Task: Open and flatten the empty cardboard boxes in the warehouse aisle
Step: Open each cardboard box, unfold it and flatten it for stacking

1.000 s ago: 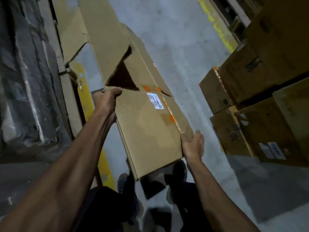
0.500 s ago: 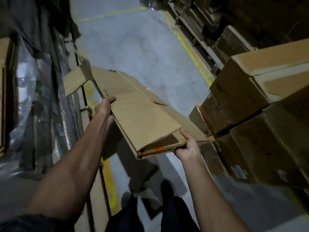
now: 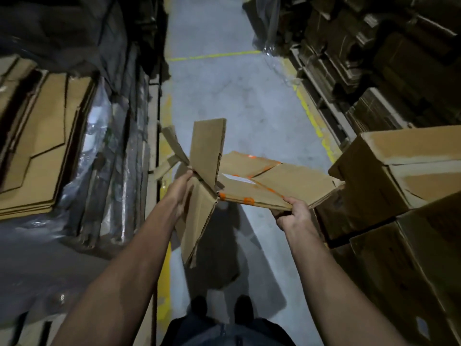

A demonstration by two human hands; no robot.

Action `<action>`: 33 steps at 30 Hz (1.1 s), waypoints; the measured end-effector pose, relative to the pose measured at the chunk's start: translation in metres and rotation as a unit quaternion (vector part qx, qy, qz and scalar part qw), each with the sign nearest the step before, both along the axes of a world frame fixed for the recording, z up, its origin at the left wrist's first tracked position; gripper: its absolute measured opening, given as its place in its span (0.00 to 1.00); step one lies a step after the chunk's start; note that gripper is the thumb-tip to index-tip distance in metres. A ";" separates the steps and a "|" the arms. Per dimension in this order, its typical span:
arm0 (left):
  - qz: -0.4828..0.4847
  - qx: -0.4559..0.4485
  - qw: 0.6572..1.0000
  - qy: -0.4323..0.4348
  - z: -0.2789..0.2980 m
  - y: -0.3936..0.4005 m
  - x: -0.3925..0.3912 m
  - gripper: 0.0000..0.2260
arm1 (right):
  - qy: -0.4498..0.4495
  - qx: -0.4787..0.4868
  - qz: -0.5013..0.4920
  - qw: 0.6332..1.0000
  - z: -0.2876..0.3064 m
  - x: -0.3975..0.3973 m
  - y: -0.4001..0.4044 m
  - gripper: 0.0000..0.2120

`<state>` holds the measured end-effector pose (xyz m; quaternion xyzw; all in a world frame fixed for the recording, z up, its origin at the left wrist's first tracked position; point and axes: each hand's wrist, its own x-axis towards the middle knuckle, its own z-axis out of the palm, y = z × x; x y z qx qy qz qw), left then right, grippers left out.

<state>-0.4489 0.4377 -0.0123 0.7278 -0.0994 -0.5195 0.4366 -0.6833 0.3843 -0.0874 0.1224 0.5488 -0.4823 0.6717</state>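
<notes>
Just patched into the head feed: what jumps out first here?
A flattened box with orange tape, held mid-aisle: the left hand at its upright flap, the right hand gripping its near edge. Stacked boxes crowd the right side, and flat cardboard sheets lie on the left.

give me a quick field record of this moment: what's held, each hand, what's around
held item: flattened brown cardboard box with orange tape and a white label, flaps splayed
left hand: holds the box's left edge, by the upright flap
right hand: grips the box's near right corner, thumb on top
box position: in the air over the grey concrete aisle floor
right side: stacked brown cardboard cartons
left side: pile of flat cardboard sheets
floor marks: yellow painted lines
</notes>
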 end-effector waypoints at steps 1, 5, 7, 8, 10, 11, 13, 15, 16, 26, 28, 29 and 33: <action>0.010 0.012 1.000 0.001 -0.005 0.009 -0.001 0.17 | 0.005 0.001 0.002 1.000 0.000 0.000 -0.002 0.19; 0.048 0.076 0.992 0.088 -0.023 0.047 0.004 0.23 | 0.033 0.004 0.017 0.999 0.001 0.006 -0.006 0.17; 0.097 0.125 0.979 0.129 -0.032 0.065 0.011 0.24 | 0.049 0.001 0.018 0.999 0.002 0.009 -0.006 0.14; 0.133 0.120 0.968 0.177 -0.041 0.071 0.014 0.23 | 0.053 0.000 0.022 0.998 0.002 0.009 -0.006 0.11; 0.179 0.105 0.947 0.243 -0.057 0.083 0.029 0.21 | 0.059 -0.003 0.044 0.997 0.001 0.012 -0.004 0.06; 0.202 0.087 0.936 0.274 -0.069 0.087 0.037 0.21 | 0.066 -0.003 0.054 0.996 0.001 0.013 -0.004 0.06; 0.238 0.101 0.926 0.274 -0.089 0.094 0.051 0.22 | 0.081 -0.009 0.069 0.994 -0.004 0.014 -0.002 0.08; 0.264 0.130 0.924 0.244 -0.103 0.105 0.063 0.20 | 0.104 -0.013 0.084 0.991 -0.011 0.011 -0.003 0.15; 0.272 0.137 0.925 0.229 -0.112 0.108 0.070 0.21 | 0.118 -0.015 0.094 0.988 -0.014 0.009 -0.003 0.19; 0.265 0.125 0.933 0.208 -0.107 0.115 0.071 0.30 | 0.167 -0.069 0.192 0.965 -0.014 -0.002 0.004 0.17; 0.229 0.152 0.944 0.181 -0.110 0.114 0.069 0.21 | 0.160 -0.072 0.203 0.963 -0.015 -0.004 0.004 0.16; 0.228 0.155 0.943 0.186 -0.116 0.111 0.071 0.17 | 0.156 -0.073 0.205 0.963 -0.015 -0.005 0.005 0.17; 0.171 0.185 0.957 0.147 -0.126 0.097 0.076 0.15 | 0.129 -0.062 0.199 0.969 -0.022 -0.010 0.009 0.20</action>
